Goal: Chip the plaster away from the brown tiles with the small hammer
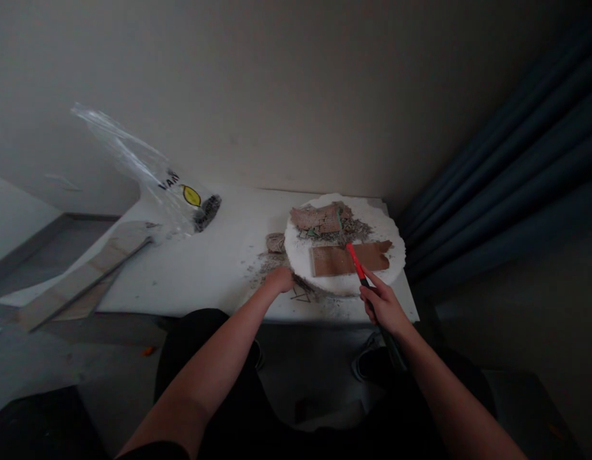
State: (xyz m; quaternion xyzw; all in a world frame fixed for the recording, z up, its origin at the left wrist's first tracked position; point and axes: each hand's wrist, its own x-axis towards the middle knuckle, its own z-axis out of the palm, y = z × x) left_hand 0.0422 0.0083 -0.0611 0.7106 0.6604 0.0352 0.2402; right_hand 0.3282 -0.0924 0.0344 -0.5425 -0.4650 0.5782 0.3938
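Observation:
My right hand is wrapped around a slim red-and-black tool. Its red end reaches over a brown cardboard piece with a torn right edge; what kind of tool it is I cannot tell. The cardboard lies on a round white board with a ragged rim. My left hand is closed at the board's lower left edge, and its fingers are mostly hidden. Beside it lie thin dark strips. Farther back on the board rests a crumbling brown slab amid grey-brown bits.
A white table carries scattered crumbs and a small brown lump. At left stand a clear plastic bag with dark contents and long cardboard pieces. A wall rises behind; a blue curtain hangs at right.

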